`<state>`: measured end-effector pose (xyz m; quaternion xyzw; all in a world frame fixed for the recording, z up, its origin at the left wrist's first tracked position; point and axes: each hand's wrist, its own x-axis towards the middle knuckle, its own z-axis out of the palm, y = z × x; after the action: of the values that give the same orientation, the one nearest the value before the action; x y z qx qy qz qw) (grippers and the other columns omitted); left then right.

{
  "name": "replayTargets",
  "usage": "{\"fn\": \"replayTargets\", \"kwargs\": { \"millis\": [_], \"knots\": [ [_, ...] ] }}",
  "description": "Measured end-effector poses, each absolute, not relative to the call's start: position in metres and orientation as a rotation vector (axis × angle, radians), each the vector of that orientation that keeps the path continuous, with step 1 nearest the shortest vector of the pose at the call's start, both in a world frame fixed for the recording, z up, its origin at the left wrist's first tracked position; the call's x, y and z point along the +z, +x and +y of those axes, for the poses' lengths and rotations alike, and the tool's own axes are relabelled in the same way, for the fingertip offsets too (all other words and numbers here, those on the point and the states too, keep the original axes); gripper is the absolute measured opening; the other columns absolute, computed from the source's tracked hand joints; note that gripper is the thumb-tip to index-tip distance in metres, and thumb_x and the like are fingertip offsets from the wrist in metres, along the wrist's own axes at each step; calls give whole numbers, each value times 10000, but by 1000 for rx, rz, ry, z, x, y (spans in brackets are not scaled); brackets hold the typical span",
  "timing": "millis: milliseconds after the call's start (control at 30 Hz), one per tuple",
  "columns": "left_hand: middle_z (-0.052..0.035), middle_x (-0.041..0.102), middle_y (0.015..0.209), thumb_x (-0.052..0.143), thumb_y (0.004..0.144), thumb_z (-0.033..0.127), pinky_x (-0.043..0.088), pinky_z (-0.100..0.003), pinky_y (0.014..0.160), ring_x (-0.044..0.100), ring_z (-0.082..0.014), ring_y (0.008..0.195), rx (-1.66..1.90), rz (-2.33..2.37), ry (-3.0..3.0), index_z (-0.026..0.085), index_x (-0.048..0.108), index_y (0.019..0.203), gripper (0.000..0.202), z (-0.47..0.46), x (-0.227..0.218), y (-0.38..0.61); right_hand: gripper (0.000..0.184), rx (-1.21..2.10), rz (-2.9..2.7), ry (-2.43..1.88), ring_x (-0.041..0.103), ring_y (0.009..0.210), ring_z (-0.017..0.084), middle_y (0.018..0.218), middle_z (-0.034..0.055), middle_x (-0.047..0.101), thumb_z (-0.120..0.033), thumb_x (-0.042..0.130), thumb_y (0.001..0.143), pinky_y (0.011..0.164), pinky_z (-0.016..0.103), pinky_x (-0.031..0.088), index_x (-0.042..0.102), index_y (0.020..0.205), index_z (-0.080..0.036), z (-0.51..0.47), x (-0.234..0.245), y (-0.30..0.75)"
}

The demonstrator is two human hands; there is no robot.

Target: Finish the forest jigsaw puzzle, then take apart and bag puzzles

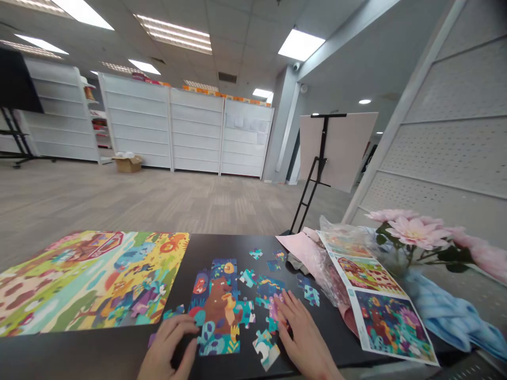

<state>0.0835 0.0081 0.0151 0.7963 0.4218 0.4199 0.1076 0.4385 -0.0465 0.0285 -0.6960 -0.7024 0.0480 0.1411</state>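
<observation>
A partly joined jigsaw (222, 306) with a brown bear on it lies on the black table. My left hand (172, 345) rests at its lower left edge, thumb and fingers apart, fingertips by a teal part of the picture. My right hand (299, 335) lies to the right, fingers stretched out over a pink and blue puzzle piece (276, 303), touching it. Below this sits a white and teal piece (265, 349). Several loose pieces are scattered between and beyond my hands, among them a teal piece (247, 277) and a small one (255, 254). Some pieces near my left hand are partly hidden.
At the left lies a finished colourful puzzle (99, 285), with loose pieces stacked on its lower right. On the right are a printed picture sheet (390, 316), clear plastic wrap (336, 274), pink flowers (415, 229) and a blue checked cloth (455, 311). An easel (320, 163) stands behind.
</observation>
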Motion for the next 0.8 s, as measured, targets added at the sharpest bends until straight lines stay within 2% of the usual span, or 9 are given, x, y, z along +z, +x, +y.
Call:
{"fn": "replayTargets", "kwargs": {
  "millis": [133, 167, 267, 367, 433, 500, 667, 800],
  "knots": [
    [-72, 698, 1117, 513, 930, 253, 483, -382, 998, 622, -259, 1109, 903, 1014, 2244, 274, 662, 971, 156, 39, 49, 148, 511, 100, -2020, -1957, 324, 1488, 296, 1582, 44, 401, -359, 448, 989, 1209, 544, 320, 477, 1493, -282, -46, 23, 441],
    [-78, 695, 1128, 541, 881, 210, 460, -389, 1020, 601, -268, 1139, 826, 982, 2256, 265, 665, 1001, 181, 54, 55, 163, 512, 92, -2023, -1945, 327, 1486, 300, 1580, 45, 404, -350, 454, 985, 1206, 548, 323, 479, 1492, -280, -46, 21, 442],
    [-80, 652, 1288, 639, 730, 134, 378, -403, 1097, 531, -289, 1257, 652, 899, 2311, 265, 643, 1217, 505, 107, 63, 199, 521, 85, -2038, -1925, 338, 1478, 314, 1574, 56, 404, -345, 471, 976, 1198, 556, 336, 484, 1490, -258, -44, 16, 446],
    [-96, 668, 1276, 770, 585, 141, 394, -445, 1062, 531, -359, 1256, 520, 831, 2346, 263, 670, 1227, 660, 148, 63, 221, 531, 93, -2066, -1929, 357, 1466, 320, 1569, 57, 398, -339, 487, 965, 1188, 543, 358, 486, 1489, -251, -41, 11, 453],
    [-97, 694, 1209, 802, 569, 173, 415, -456, 1022, 567, -370, 1187, 473, 799, 2352, 264, 690, 1200, 647, 161, 60, 227, 548, 101, -2101, -1923, 360, 1464, 319, 1570, 53, 392, -329, 498, 954, 1187, 529, 363, 472, 1497, -258, -39, 9, 457],
    [-82, 703, 1160, 786, 612, 195, 421, -439, 1003, 582, -345, 1136, 474, 755, 2346, 267, 699, 1180, 579, 166, 55, 227, 566, 111, -2131, -1918, 359, 1464, 324, 1572, 58, 386, -332, 513, 944, 1184, 525, 366, 463, 1502, -254, -37, 8, 460],
    [-66, 667, 1127, 753, 635, 177, 402, -402, 1012, 562, -302, 1105, 612, 672, 2243, 249, 714, 1130, 502, 166, 44, 222, 554, 93, -2103, -1908, 361, 1465, 314, 1575, 51, 379, -314, 521, 944, 1188, 521, 359, 475, 1494, -263, -36, 7, 460],
    [-41, 656, 932, 652, 752, 231, 465, -309, 819, 605, -215, 882, 769, 680, 2053, 200, 717, 1044, 301, 175, 41, 223, 526, 125, -2048, -1918, 366, 1464, 306, 1569, 51, 400, -364, 514, 967, 1190, 522, 358, 486, 1485, -276, -41, 12, 455]
  ]
}}
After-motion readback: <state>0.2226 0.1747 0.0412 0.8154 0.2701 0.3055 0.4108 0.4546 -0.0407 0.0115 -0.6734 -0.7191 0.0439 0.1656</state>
